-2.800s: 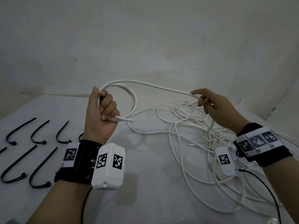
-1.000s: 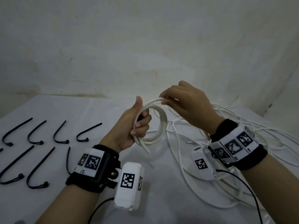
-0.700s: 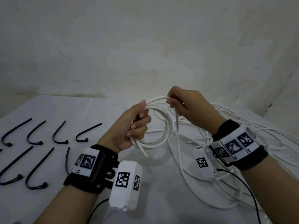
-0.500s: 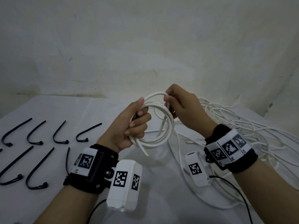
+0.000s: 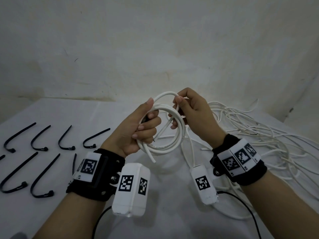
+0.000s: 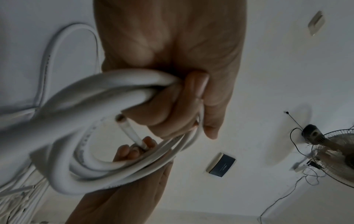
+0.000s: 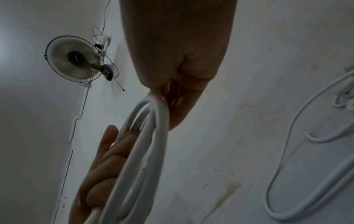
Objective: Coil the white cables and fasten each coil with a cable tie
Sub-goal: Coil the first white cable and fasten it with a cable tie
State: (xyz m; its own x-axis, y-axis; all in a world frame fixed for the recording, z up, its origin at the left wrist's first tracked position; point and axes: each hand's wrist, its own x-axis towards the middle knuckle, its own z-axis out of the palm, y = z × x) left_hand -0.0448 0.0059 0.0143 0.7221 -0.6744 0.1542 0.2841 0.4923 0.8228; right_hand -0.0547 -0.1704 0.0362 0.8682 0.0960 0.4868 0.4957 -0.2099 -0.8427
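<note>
A coil of thick white cable (image 5: 174,135) hangs in the air above the table's middle. My left hand (image 5: 138,128) grips its left side, fingers curled round the turns (image 6: 107,97). My right hand (image 5: 189,111) pinches the coil's upper right and holds the cable's free end (image 6: 132,133), which pokes down through the ring. The other end (image 5: 150,156) sticks out below my left hand. In the right wrist view the coil (image 7: 141,151) runs edge-on from my right hand towards my left hand's fingers (image 7: 107,151).
Several black cable ties (image 5: 41,138) lie in two rows on the white table (image 5: 172,213) at the left. A loose tangle of thin white cables (image 5: 259,144) covers the table's right side. A bare wall stands behind.
Since 2.8 s ago the single loop has grown to several turns. In the last second my right hand brought the free end over and down through the coil.
</note>
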